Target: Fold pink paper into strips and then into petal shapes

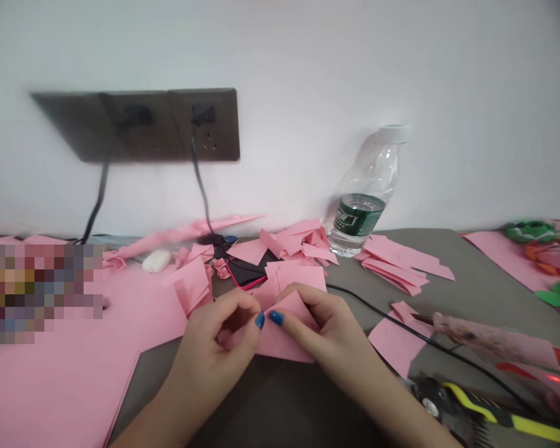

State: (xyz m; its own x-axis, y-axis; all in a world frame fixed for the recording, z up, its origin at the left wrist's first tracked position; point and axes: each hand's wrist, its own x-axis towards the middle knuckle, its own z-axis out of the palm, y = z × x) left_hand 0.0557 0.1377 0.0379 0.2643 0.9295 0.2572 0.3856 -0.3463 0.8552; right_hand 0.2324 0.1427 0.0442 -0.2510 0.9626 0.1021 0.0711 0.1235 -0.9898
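Observation:
Between my two hands is a small piece of pink paper (284, 348), held just above the grey table. My left hand (221, 339) pinches its upper left part with thumb and forefinger. My right hand (320, 326) grips the paper close beside, its thumb pressed on the near face and the fingers behind. The two thumb tips, with blue nails, almost meet. A corner of the paper stands up behind my right thumb. Directly behind my hands lie more pink paper pieces (308, 274) and a dark phone-like object with a red edge (246, 274).
Large pink sheets (65, 379) cover the left side. A clear bottle (366, 199) leans against the wall. Cut pink strips (401, 261) lie beside it. At right are a glue gun (490, 336), its black cord, and a yellow-black handled tool (485, 407). Wall sockets (168, 124) hold two plugs.

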